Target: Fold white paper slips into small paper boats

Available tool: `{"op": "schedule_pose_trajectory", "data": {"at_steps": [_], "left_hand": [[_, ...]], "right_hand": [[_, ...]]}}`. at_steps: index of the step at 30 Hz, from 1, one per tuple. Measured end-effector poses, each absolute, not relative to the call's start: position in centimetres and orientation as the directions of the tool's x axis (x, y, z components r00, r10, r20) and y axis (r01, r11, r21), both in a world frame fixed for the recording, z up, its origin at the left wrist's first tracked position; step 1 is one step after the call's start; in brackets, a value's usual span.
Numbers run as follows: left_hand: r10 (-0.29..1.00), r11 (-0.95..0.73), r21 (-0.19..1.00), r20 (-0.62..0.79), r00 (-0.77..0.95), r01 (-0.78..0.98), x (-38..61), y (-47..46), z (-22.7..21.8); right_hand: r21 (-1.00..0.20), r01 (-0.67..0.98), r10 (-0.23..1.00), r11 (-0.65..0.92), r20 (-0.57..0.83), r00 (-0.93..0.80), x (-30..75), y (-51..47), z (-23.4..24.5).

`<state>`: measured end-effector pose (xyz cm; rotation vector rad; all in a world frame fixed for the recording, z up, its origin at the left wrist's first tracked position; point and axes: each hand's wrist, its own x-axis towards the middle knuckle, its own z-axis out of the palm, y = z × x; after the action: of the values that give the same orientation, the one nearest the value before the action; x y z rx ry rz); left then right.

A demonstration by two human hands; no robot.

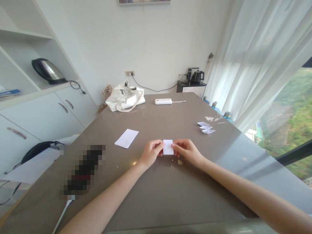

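Note:
A small white folded paper (168, 147) is held just above the brown table (151, 195) near its middle. My left hand (151, 152) pinches its left edge with curled fingers. My right hand (187, 151) pinches the right edge the same way. Both forearms reach in from the near edge of the table. To the left, farther back, a stack of white paper slips (126, 138) lies flat. At the right side of the table lie several small folded paper pieces (206, 127).
A white bag (125, 98) and a white power bank (163, 101) with a cable sit at the table's far end. A blurred-out dark object (81, 170) lies at the near left. Cabinets with a kettle (47, 71) stand to the left, curtains and a window to the right.

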<state>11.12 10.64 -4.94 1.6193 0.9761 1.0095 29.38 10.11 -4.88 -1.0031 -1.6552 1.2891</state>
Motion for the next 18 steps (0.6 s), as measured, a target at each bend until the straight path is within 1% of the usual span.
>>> {"op": "schedule_pose_trajectory", "data": {"at_steps": [4, 6, 10, 14, 18], "left_hand": [[0.918, -0.212, 0.964, 0.139, 0.372, 0.161, 11.14, 10.46, -5.14], [0.929, -0.217, 0.958, 0.145, 0.339, 0.185, 11.22, 10.44, -5.46], [0.955, -0.210, 0.968, 0.172, 0.243, 0.139, 11.48, 10.35, -5.82], [0.940, -0.196, 0.976, 0.160, 0.300, 0.095, 11.72, 10.02, -5.53], [0.927, -0.139, 0.990, 0.117, 0.356, 0.037, 11.84, 9.82, -5.33]], "right_hand": [[-0.995, 0.004, 0.938, 0.100, 0.093, -0.333, 29.42, 10.41, -4.90], [-0.997, -0.026, 0.942, 0.074, 0.079, -0.325, 29.36, 10.41, -4.86], [-0.997, -0.051, 0.938, 0.062, 0.076, -0.339, 29.24, 10.23, -4.76], [-0.996, -0.059, 0.933, 0.067, 0.083, -0.349, 29.22, 10.11, -4.65], [-0.996, -0.016, 0.945, 0.090, 0.090, -0.315, 29.23, 10.05, -4.39]]}}
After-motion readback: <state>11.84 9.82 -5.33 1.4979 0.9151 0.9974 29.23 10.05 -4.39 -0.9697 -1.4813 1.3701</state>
